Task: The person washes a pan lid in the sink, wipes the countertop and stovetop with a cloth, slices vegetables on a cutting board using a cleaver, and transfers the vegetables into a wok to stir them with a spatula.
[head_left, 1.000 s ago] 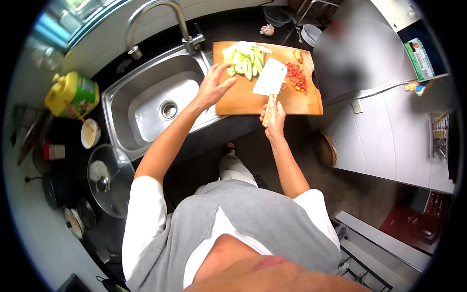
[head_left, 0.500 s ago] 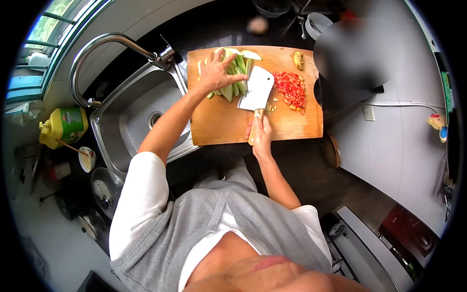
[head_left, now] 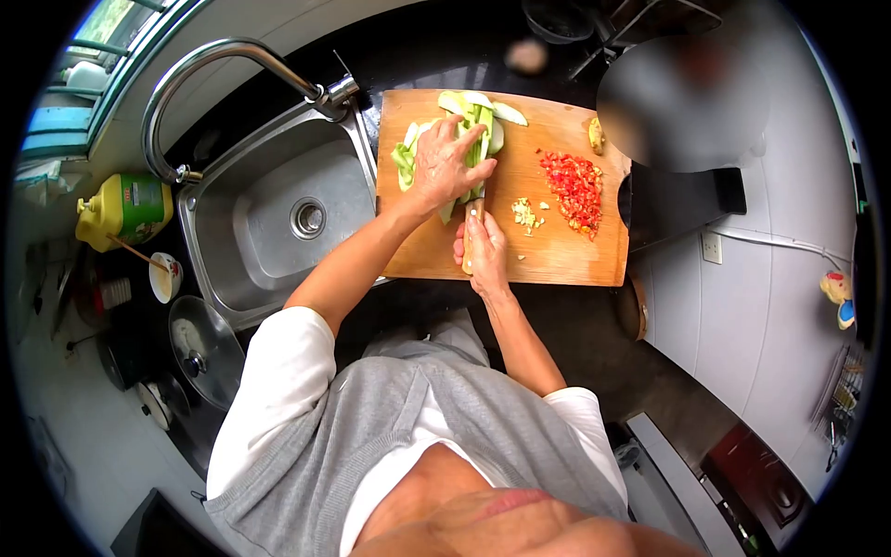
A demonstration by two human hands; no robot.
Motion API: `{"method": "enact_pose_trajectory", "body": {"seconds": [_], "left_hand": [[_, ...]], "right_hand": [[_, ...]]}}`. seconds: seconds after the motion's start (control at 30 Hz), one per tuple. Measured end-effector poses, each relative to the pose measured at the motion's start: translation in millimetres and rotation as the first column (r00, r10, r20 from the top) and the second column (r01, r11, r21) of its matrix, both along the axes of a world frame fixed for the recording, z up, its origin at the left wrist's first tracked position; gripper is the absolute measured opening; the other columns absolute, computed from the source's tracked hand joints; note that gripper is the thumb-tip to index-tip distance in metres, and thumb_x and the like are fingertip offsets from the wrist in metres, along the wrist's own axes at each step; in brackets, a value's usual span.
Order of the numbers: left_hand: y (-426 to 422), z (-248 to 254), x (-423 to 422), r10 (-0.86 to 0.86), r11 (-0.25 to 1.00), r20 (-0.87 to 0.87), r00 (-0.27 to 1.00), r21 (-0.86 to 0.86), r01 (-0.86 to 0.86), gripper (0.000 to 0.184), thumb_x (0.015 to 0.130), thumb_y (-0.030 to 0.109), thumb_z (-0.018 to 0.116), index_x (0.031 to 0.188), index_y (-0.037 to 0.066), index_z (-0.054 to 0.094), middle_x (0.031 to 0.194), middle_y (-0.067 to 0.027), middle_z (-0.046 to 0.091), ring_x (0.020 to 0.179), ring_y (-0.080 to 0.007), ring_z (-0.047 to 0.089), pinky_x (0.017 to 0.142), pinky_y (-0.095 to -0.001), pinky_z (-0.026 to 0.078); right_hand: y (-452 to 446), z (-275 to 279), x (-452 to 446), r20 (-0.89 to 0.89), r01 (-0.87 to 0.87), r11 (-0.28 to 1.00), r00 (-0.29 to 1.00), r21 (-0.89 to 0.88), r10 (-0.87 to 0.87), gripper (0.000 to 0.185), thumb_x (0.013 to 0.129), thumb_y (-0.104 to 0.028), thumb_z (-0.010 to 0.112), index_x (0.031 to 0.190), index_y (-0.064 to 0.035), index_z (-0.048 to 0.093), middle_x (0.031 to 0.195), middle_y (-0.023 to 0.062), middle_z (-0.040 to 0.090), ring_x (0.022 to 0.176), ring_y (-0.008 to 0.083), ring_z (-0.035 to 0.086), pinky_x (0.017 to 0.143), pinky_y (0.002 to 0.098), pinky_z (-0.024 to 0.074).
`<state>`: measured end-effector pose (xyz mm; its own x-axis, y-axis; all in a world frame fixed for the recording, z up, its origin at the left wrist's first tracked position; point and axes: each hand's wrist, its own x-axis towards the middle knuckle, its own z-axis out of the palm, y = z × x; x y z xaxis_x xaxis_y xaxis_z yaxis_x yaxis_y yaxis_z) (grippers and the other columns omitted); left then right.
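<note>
Nearby lie chopped red pieces [head_left: 574, 190] — right hand [head_left: 484, 252] grips the knife handle [head_left: 475, 212]; left hand [head_left: 449, 169], splayed, partly hides green slices [head_left: 482, 115].

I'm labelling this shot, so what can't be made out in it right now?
All in the head view:
Knife: blade mostly hidden by the left hand and green slices.
Pale lump behind the cutting board: blurred.
Large grey round shape, upper right: blurred.
Yellow jug: print on its label too small to read.
</note>
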<state>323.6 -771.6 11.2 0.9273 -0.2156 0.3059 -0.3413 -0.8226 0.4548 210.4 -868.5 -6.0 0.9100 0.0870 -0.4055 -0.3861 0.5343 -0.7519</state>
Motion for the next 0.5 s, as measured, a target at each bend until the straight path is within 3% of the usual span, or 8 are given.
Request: {"method": "enact_pose_trajectory", "body": {"seconds": [0.2,0.5], "left_hand": [[-11,17,-18,-0.048,0.989,0.028,0.998,-0.136,0.051,0.051,0.062,0.033,0.064,0.106,0.009,0.056,0.113,-0.0204,0.045,0.103,-0.0345,0.044,0.086,-0.0420,0.038],[-20,24,-42,-0.054,0.974,-0.004,0.999,-0.219,0.052,0.045,0.062,0.028,0.065,0.103,0.011,0.057,0.109,-0.0164,0.045,0.104,-0.0328,0.042,0.083,-0.0406,0.039]], "right_hand": [[-12,25,-17,-0.048,-0.009,0.999,0.999,-0.053,0.006,0.018,0.089,-0.025,0.045,0.091,-0.0071,0.046,0.070,0.0023,0.046,0.049,0.0075,0.044,0.039,0.0201,0.0367],[-22,33,-38,-0.001,-0.030,0.995,1.000,-0.091,0.030,0.018,0.090,-0.024,0.044,0.091,-0.0061,0.044,0.072,0.0029,0.046,0.050,0.0078,0.045,0.040,0.0200,0.0377]]}}
